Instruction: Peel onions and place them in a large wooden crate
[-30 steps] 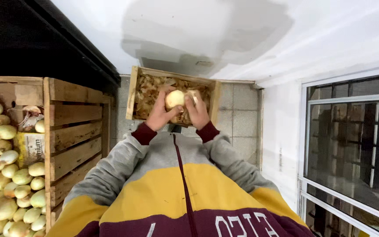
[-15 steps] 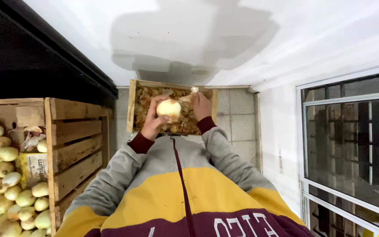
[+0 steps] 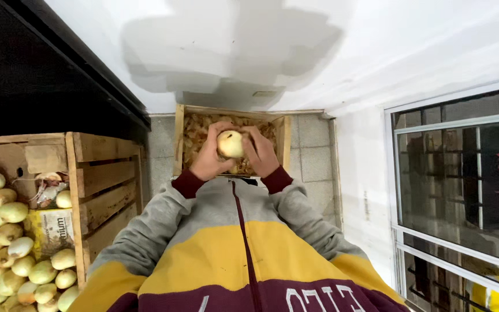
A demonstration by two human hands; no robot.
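Left hand [image 3: 208, 159] and right hand [image 3: 259, 151] both cupped, fingers pressed around one pale onion [image 3: 230, 144], held above wooden crate [image 3: 178, 138] of onion skins [image 3: 194, 130].

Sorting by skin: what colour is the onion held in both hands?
Pale yellow-white, in the head view: the onion sits between the left hand and right hand.

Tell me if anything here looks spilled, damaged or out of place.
Nothing stands out. Both hands, left hand and right hand, hold a pale onion over a wooden crate littered with loose skins. Another wooden bin at the left holds more onions, heaped inside it.
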